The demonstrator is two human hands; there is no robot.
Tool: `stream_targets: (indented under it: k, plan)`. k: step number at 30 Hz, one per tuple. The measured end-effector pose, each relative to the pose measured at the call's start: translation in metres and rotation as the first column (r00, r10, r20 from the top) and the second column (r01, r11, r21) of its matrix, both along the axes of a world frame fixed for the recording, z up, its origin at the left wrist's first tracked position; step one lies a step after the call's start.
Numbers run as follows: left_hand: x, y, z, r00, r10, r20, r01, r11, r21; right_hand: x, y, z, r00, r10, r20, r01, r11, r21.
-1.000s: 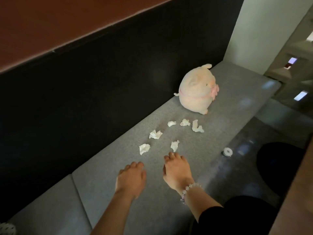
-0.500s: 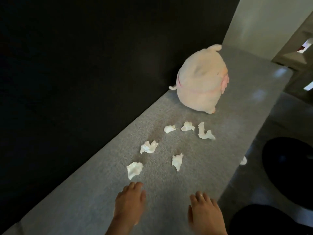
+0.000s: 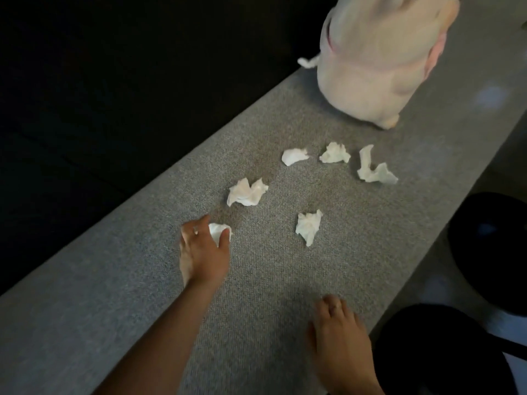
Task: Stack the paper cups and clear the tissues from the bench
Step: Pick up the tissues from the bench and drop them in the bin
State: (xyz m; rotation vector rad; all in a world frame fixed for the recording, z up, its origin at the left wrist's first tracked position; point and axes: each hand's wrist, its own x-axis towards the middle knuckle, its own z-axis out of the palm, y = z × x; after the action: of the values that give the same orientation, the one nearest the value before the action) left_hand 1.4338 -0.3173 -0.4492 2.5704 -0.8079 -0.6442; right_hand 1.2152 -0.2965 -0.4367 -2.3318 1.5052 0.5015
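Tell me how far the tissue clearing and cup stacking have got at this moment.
Nothing looks done yet. In hand: the left hand is closing its fingers on the nearest crumpled tissue, not yet lifted off the grey bench. Left: five more tissues between it and the plush toy. The right hand is empty. No paper cups are in view, so stacking cannot be judged.

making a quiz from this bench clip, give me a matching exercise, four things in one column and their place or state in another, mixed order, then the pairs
Things:
1. left hand
2. right hand
3. plush toy
4. long tissue

Places or states:
A. stands at the far end of the bench
B. closing on a crumpled tissue
C. lies nearest the toy, to the right of the other tissues
D. flat over the bench near its front edge, holding nothing

Pairs: 1-B, 2-D, 3-A, 4-C
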Motion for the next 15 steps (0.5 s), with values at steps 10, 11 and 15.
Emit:
stream_targets:
  k: [10, 11, 15]
  plan:
    - [-0.014, 0.001, -0.016, 0.985, -0.174, 0.019, 0.171, 0.98, 0.103, 0.013, -0.041, 0.01, 0.99, -0.088, 0.114, 0.101, 0.988, -0.12]
    - [-0.016, 0.001, -0.015, 0.981, -0.193, 0.014, 0.191, 0.977, 0.091, 0.014, -0.043, 0.011, 0.99, -0.091, 0.111, 0.103, 0.989, -0.11]
    - [-0.022, 0.009, -0.015, 0.965, -0.259, -0.042, 0.261, 0.964, 0.059, 0.032, -0.068, 0.017, 0.976, -0.131, 0.177, 0.131, 0.991, 0.007]
